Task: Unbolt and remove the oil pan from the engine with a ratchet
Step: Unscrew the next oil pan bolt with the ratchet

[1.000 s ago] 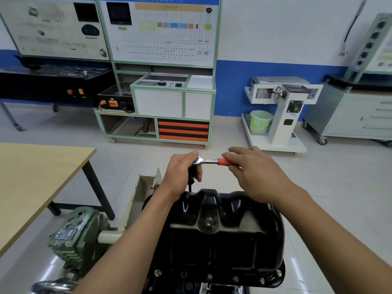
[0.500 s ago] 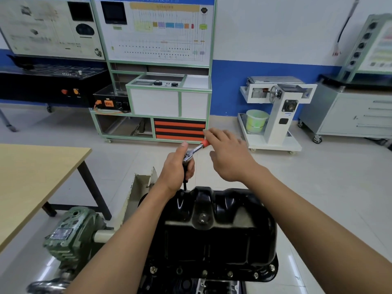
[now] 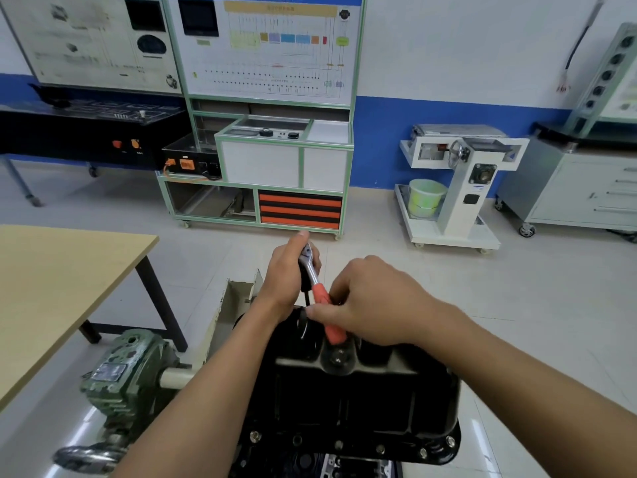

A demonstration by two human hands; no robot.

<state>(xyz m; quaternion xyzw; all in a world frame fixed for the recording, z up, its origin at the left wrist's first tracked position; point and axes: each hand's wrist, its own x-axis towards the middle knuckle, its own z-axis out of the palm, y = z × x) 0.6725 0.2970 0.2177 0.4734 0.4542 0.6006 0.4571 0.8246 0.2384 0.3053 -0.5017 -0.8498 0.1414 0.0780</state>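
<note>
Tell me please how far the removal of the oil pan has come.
Early stage, it seems. Done: nothing visibly finished; the oil pan sits on the engine, and bolts show along its near flange. In hand: the left hand holds the ratchet by its head at the pan's far edge while the right hand grips the orange handle. Left: the near-flange bolts, then lifting the pan off.

The room is bright and evenly lit from overhead, so shadows stay faint and soft. White glare streaks the glossy floor (image 3: 534, 305) on both sides of the oil pan (image 3: 362, 401), and pale highlights run along the pan's black ridges. Beyond the pan, the wall panels (image 3: 272, 46) bow outward — wide-angle distortion. Left of the pan, the green gearbox (image 3: 127, 374) looks soft and slightly blurred.
</note>
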